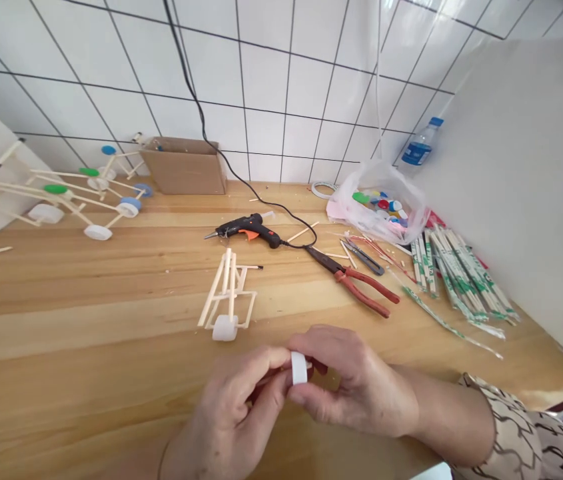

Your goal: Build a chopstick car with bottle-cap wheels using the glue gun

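A small white bottle cap (299, 368) is pinched on edge between my two hands, low in the middle of the view. My left hand (241, 400) grips its left side with thumb and forefinger. On the other side, my right hand (346, 380) has its thumb and fingers closed on the cap too. Something dark red shows behind the cap among the right fingers; I cannot make out what it is. Just beyond my hands stands a small frame of wooden sticks (231, 287) with a white cap (225, 327) at its near end.
A black glue gun (246, 229) lies behind the stick frame, its cord running up the wall. Red-handled pliers (361, 287), a utility knife (364, 257), wrapped chopsticks (466, 273) and a bag of caps (386, 207) are right. Stick-and-cap models (86, 200) and a cardboard box (186, 167) stand left.
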### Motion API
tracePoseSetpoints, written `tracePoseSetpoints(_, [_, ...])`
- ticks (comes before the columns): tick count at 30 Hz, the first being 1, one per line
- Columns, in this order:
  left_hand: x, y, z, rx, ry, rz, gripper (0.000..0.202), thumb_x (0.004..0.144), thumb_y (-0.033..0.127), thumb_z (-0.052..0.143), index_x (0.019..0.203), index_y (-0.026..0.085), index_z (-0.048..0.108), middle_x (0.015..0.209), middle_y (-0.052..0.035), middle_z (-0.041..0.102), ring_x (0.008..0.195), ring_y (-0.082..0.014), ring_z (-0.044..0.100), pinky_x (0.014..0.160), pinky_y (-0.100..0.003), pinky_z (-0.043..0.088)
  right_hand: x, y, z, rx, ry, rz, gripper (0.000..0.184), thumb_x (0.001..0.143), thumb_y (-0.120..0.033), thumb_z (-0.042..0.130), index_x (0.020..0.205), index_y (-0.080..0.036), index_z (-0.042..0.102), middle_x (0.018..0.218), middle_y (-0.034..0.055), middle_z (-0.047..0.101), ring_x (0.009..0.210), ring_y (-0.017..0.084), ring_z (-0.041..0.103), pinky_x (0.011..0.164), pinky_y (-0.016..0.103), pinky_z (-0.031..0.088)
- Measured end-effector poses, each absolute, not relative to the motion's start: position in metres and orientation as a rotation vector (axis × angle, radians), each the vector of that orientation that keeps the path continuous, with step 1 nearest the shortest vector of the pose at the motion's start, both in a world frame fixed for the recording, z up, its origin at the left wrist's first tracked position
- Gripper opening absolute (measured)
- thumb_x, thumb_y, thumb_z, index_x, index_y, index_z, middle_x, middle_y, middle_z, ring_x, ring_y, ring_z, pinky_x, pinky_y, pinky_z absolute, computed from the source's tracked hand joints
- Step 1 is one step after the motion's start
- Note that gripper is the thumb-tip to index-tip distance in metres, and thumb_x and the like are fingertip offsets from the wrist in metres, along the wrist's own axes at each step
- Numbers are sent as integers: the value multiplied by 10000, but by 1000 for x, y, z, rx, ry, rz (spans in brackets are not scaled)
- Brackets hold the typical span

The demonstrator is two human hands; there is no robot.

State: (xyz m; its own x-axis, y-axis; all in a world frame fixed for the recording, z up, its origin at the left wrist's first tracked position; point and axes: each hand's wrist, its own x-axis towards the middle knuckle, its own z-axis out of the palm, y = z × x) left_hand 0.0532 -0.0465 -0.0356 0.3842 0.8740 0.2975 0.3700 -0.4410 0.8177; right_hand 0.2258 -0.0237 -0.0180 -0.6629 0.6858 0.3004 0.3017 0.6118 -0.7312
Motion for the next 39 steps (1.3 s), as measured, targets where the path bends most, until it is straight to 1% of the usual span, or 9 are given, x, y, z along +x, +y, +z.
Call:
tracePoseSetpoints(3, [52,-49,-35,2029,1104,958,200,811,122,446,888,240,588,655,38,625,532,-89,562,500,-142,451,227,-24,-21,-744,-2284,851,136,838,-281,466,795,-159,508,645,-4,484,587,104,407,562,223,398])
tracePoseSetpoints(8, [50,-53,-35,2107,1134,931,187,805,116,456,893,241,564,708,43,647,565,-75,588,536,-125,461,228,-26,-27,-700,-2312,807,135,835,-271,433,759,-169,477,636,-7,466,580,106,387,559,227,395])
tracePoseSetpoints(15, [48,-55,-33,2158,1170,897,178,795,125,468,899,241,554,669,45,626,556,-87,592,526,-139,470,227,-26,-26,-662,-2308,794,110,810,-239,447,722,-172,450,623,-21,428,574,102,367,543,228,361])
tracePoseSetpoints(17, [48,-54,-33,2162,1172,903,183,793,121,468,899,242,555,684,44,630,561,-85,593,529,-138,468,227,-26,-26,-656,-2306,798,113,806,-235,445,712,-174,445,615,-23,425,570,101,367,544,228,361])
tracePoseSetpoints(22, [49,-53,-36,2155,1169,910,204,801,99,445,906,229,562,730,29,646,582,-84,593,554,-144,474,228,-25,-25,-697,-2318,808,139,824,-260,437,717,-173,452,615,-19,444,572,102,385,560,226,380])
tracePoseSetpoints(31, [45,-54,-40,2235,1216,884,162,805,144,475,899,219,584,738,28,649,602,-81,602,574,-125,483,229,-24,-20,-687,-2372,817,77,797,-180,457,731,-147,479,632,-10,462,587,97,387,577,213,372])
tracePoseSetpoints(39, [43,-55,-39,2259,1255,877,162,796,165,495,906,231,592,723,38,648,572,-74,593,548,-121,474,230,-24,-19,-657,-2388,824,81,789,-177,480,715,-154,459,639,-22,426,581,91,356,574,206,369])
